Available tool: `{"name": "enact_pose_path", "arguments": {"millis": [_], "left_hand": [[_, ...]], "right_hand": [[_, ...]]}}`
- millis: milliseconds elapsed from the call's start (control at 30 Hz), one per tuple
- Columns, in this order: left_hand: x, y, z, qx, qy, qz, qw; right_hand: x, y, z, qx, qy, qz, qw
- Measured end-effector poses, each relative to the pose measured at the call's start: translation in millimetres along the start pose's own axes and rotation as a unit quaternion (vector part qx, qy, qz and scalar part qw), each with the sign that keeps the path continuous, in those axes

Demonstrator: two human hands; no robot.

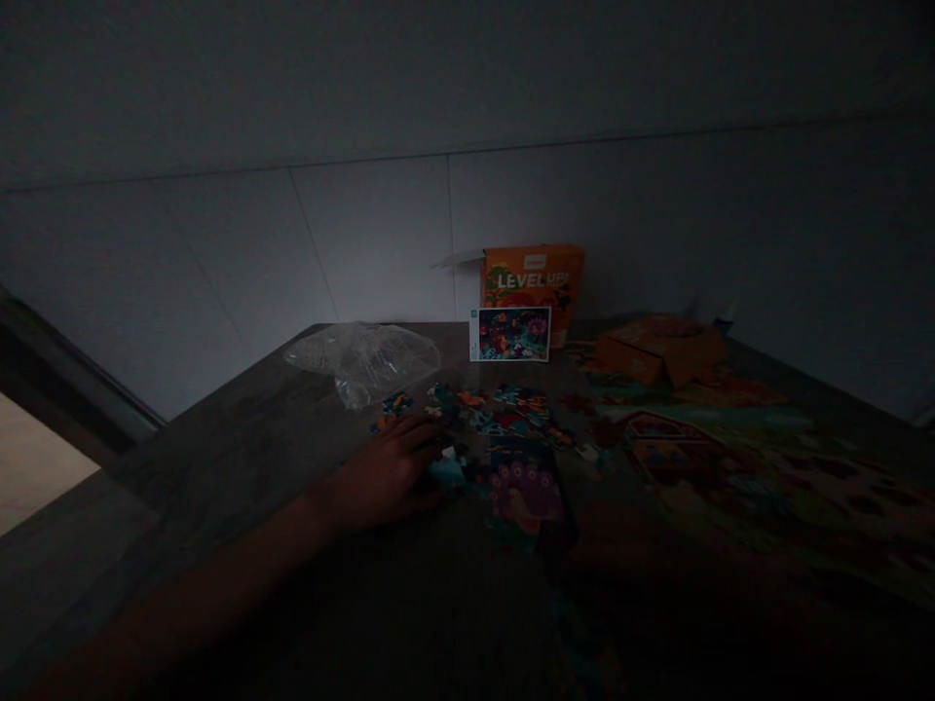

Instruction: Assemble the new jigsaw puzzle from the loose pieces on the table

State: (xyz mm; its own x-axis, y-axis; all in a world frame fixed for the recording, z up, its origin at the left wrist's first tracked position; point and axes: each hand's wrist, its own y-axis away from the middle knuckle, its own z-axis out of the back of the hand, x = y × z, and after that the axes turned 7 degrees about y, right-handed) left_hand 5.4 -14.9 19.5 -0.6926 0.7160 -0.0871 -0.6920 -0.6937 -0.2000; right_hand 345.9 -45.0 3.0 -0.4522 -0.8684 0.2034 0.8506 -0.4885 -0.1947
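Note:
The picture is very dark. My left hand [391, 475] rests low over the table among loose jigsaw pieces [511, 414], fingers bent forward and thumb apart from them. Just beyond its fingertips lies a light blue jigsaw piece [447, 469]; I cannot see whether they touch. To the right is a joined part of the jigsaw [524, 490] with a purple peacock. My right hand [603, 545] is a dim shape by that part's lower right corner, its fingers lost in shadow. Behind the pieces, a picture card [509, 334] of the puzzle stands upright.
An orange "LEVEL UP!" box [537, 273] stands against the wall behind the card. A crumpled clear plastic bag [372, 355] lies at the back left. On the right are a large colourful picture sheet or puzzle [737, 467] and an orange cardboard box [661, 349]. The table's left edge [219, 399] shows.

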Motion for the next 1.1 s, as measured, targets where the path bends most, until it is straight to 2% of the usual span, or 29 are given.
{"name": "enact_pose_path", "arguments": {"millis": [400,633,900,1100], "left_hand": [[0,1,-2,0.007,-0.041,0.014,0.999],[4,5,-7,-0.02,-0.029,0.011,0.999],[9,6,-13,-0.039,-0.052,0.017,0.998],[9,6,-15,-0.058,-0.059,0.025,0.996]], "right_hand": [[-3,-11,2,0.01,-0.02,0.022,0.999],[-4,-9,1,-0.035,-0.009,-0.036,0.999],[-3,-10,2,-0.062,-0.006,-0.053,0.997],[-3,-10,1,-0.049,-0.012,-0.054,0.997]]}}
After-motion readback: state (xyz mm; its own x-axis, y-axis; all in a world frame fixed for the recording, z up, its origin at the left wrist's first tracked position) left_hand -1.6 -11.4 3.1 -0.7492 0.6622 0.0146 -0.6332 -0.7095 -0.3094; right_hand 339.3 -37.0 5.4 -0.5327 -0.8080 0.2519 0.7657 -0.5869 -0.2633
